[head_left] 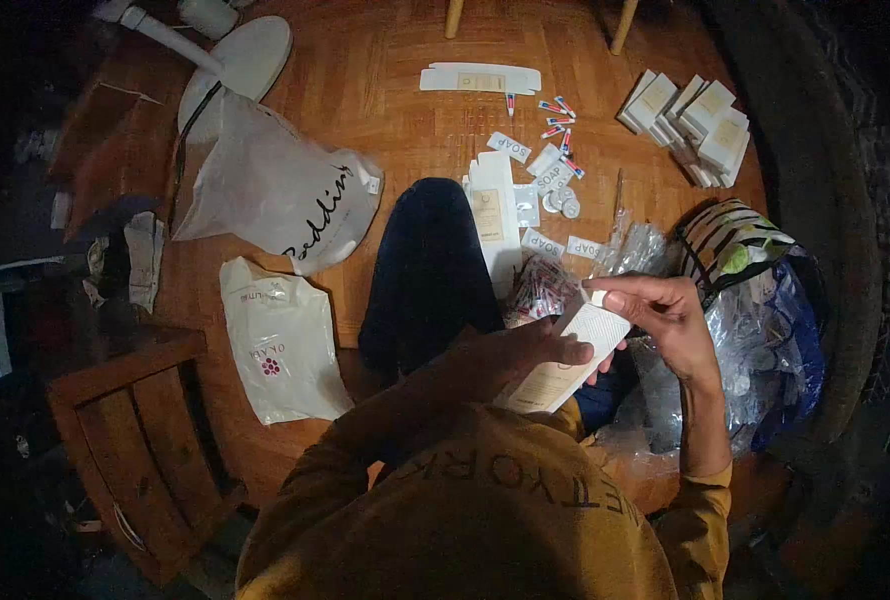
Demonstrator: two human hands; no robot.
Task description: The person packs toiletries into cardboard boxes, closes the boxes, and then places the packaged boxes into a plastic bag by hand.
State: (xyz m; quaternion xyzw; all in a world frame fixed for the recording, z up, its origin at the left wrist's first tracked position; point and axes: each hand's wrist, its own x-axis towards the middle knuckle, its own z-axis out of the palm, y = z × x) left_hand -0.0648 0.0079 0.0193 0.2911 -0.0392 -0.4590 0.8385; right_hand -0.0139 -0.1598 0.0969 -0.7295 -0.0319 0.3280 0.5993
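Wooden floor point(345, 80) bears all loose goods. White "Bedding" bag point(255, 180) lies to the left; below it, a smaller white plastic bag point(285, 350) with a red dotted mark. Group of finished-looking white cartons point(690, 120) sits at upper right, each showing a beige panel.

Item under inspection: one narrow white carton point(557, 380), held tilted in front of the torso, between both hands. Finish: fine ribbed lines along one side; beige panel with small dark print, too small to read, on the adjoining face. Walls appear straight.

Left hand point(530, 350) wraps the body of the carton, thumb across the face, fingertips showing at the far side. Right hand point(670, 315) pinches the upper end between thumb and forefinger.

Smallest items: "SOAP" sachets point(510, 147), then red-white-blue tubes point(557, 122), lie beyond.
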